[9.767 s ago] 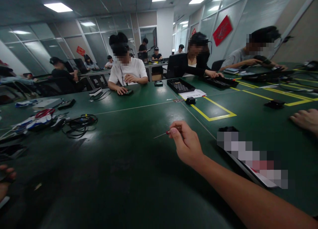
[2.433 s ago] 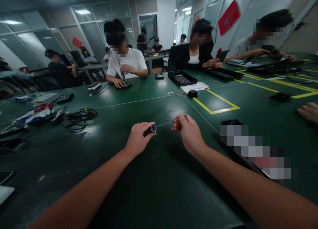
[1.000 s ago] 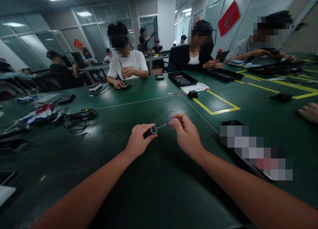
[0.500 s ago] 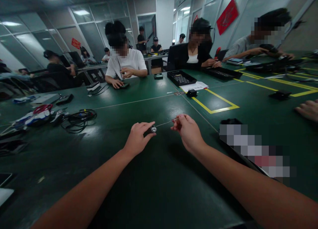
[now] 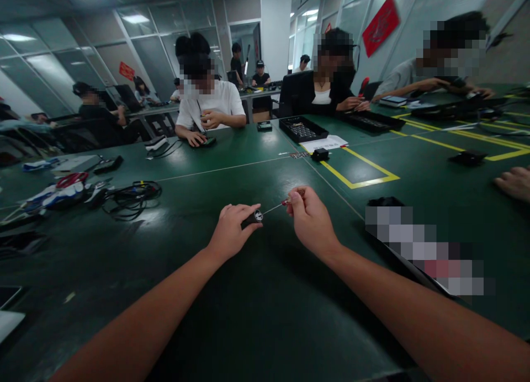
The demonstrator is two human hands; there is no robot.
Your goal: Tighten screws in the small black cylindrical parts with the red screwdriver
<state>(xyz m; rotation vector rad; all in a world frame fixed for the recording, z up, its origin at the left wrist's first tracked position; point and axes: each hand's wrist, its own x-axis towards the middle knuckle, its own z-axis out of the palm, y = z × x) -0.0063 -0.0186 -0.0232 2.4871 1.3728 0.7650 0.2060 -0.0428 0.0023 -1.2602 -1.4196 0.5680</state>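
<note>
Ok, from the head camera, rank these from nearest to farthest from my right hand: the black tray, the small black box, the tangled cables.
From the right hand:
1. Small black box, just ahead, by the yellow tape.
2. Black tray, farther ahead, beyond the box.
3. Tangled cables, far off to the left.

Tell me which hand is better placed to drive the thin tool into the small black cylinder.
Right. The right hand pinches the thin red-collared metal screwdriver, whose tip sits at the end of the small black cylinder. The left hand is wrapped around that cylinder, steadying it.

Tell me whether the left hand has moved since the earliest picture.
Yes. The left hand came from the table's left edge to mid-table, gripping a small black cylinder.
</note>
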